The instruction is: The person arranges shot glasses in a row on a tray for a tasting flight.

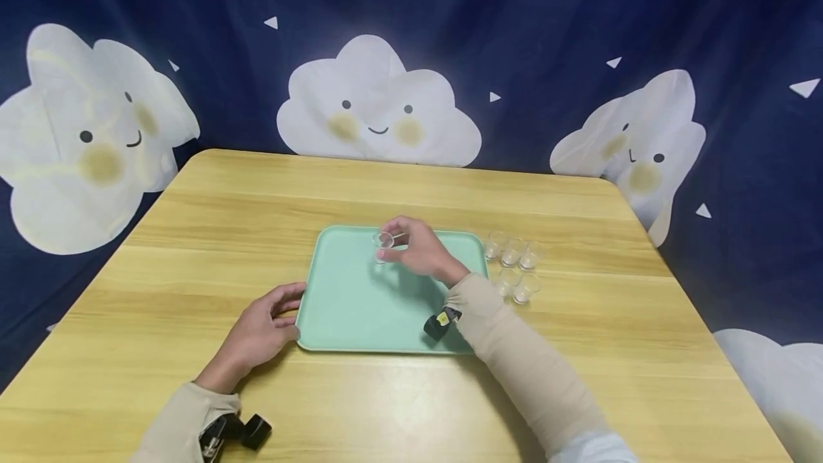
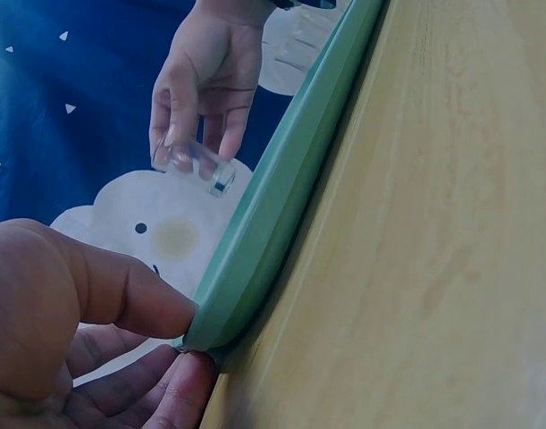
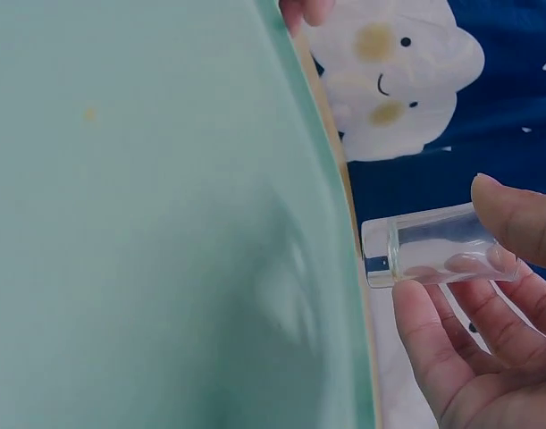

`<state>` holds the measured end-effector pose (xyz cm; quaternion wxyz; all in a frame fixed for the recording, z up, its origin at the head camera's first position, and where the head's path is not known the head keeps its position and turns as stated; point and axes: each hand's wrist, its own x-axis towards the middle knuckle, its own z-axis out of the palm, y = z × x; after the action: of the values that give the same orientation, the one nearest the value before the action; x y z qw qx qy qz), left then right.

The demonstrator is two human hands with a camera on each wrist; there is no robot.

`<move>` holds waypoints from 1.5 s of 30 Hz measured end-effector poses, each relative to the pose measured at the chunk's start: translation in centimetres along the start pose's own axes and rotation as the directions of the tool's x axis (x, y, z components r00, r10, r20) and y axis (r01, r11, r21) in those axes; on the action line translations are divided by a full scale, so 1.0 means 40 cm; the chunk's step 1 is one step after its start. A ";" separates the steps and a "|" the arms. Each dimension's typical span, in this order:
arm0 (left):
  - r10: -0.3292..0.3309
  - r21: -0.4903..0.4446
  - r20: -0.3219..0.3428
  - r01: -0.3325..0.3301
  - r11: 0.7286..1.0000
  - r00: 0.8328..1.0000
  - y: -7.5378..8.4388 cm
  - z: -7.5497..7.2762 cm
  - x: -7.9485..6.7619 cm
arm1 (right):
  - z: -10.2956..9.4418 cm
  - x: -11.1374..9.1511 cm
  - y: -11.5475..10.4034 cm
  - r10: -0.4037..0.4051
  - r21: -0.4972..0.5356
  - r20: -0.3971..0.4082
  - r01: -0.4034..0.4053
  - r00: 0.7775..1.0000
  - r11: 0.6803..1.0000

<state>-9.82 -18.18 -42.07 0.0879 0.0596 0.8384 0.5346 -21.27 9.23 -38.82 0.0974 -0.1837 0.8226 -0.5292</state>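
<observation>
My right hand [image 1: 419, 246] holds a small clear shot glass [image 3: 438, 241] between thumb and fingers, upright above the far part of a mint-green tray [image 1: 347, 309]. A gap shows between the thick glass base and the tray in the left wrist view. My left hand [image 1: 260, 327] pinches the tray's near left corner, with the thumb at the rim and fingers lower down. Several more shot glasses [image 1: 511, 254] stand in two rows just right of the tray, the nearer row partly behind my right sleeve.
The tray lies on a light wooden table [image 1: 212, 234] with rounded far corners. Behind the table hangs a dark blue curtain [image 1: 534, 34] with white clouds and small triangles. Each wrist carries a small black camera device [image 1: 256, 431].
</observation>
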 end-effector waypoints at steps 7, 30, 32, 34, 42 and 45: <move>-0.002 0.006 0.000 0.002 1.000 1.000 -0.003 0.000 0.002 | 0.037 0.014 0.000 -0.024 0.044 0.020 0.023 1.000 0.999; 0.015 -0.016 -0.006 -0.015 1.000 1.000 -0.002 0.000 0.006 | 0.137 0.059 -0.039 0.004 -0.041 0.075 -0.001 0.997 0.999; 0.017 -0.019 -0.007 -0.017 1.000 1.000 -0.002 -0.001 0.005 | 0.144 0.062 -0.042 0.006 -0.039 0.081 -0.002 0.997 0.999; 0.017 -0.023 -0.008 -0.017 1.000 1.000 -0.003 -0.002 0.005 | 0.151 0.064 -0.044 0.002 -0.039 0.089 0.002 0.996 0.999; 0.001 0.008 -0.013 -0.001 1.000 1.000 -0.002 -0.002 0.002 | 0.178 0.065 -0.048 -0.005 -0.067 0.127 0.013 0.992 0.998; -0.016 0.015 -0.006 0.016 1.000 1.000 0.001 -0.002 0.001 | 0.183 0.062 -0.051 0.004 -0.082 0.134 0.007 0.991 0.997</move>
<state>-9.89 -18.23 -42.02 0.0892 0.0521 0.8432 0.5275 -20.55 1.35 -39.95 0.1441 -0.2234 0.8352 -0.4814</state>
